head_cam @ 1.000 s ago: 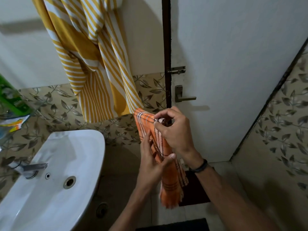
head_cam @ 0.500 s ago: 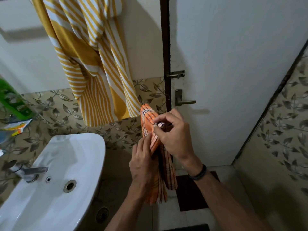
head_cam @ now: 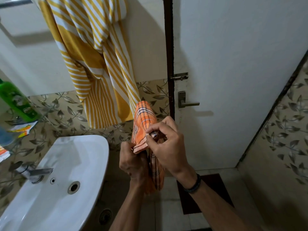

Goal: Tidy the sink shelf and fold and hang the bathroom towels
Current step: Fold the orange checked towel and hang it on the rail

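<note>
Where the white sink (head_cam: 58, 164) fills the lower left, its basin shows a metal drain (head_cam: 73, 187) and a small overflow hole, with a steel tap (head_cam: 39, 172) at the back rim. Above it at the left edge, a glass shelf (head_cam: 35, 120) carries a green bottle (head_cam: 15, 100) tilted in this wide view, with orange-and-white packets (head_cam: 21, 129) beside it; a blue item there is too blurred to name.

A yellow-and-white striped towel (head_cam: 93, 64) hangs bunched from a rail (head_cam: 15, 2) on the wall, its lower end just beside the hands. Behind them is a white door (head_cam: 233, 64) with a lever handle (head_cam: 186, 101) and a bolt (head_cam: 179, 76), and a dark mat (head_cam: 208, 189) lies on the floor below.

An orange checked towel (head_cam: 143, 124) is held in the air to the right of the sink, in front of the door frame. It is folded into a narrow strip whose fringed end hangs down. The left hand (head_cam: 133, 160) has its fingers curled round the folded ribbed edge. The right hand (head_cam: 166, 144), a dark band on its wrist, pinches a corner between thumb and forefinger.
</note>
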A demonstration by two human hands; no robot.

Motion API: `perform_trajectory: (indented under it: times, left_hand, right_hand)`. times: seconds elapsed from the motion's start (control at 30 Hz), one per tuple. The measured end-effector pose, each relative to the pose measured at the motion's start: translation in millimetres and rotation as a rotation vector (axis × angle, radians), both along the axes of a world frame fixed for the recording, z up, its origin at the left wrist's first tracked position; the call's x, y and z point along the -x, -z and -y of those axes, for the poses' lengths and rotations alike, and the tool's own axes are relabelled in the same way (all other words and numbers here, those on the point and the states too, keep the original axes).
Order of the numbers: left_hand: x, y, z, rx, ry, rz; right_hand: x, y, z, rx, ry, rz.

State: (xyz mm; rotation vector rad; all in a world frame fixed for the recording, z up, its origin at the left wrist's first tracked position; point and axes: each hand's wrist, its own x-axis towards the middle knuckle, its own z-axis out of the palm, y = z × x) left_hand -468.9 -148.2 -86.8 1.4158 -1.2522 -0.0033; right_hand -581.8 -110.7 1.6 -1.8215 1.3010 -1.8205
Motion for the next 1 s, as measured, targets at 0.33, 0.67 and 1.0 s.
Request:
perform_trajectory:
  times: [0.33, 0.67, 1.0]
  left_hand:
    - [-11.9, 5.8, -37.8, -0.103, 0.828, -0.255]
    - [-63.7, -29.5, 25.9, -0.58, 0.946, -0.655]
    - [-32.9, -65.2, 8.3, -0.297, 0.953, -0.663]
  right_hand:
    - [16.8, 3.1, 11.2, -0.114, -0.079, 0.131]
    - [54.7, 3.0, 14.8, -0.165, -0.414, 0.149]
    - [45.6, 51.6, -10.9, -0.21, 0.149, 0.582]
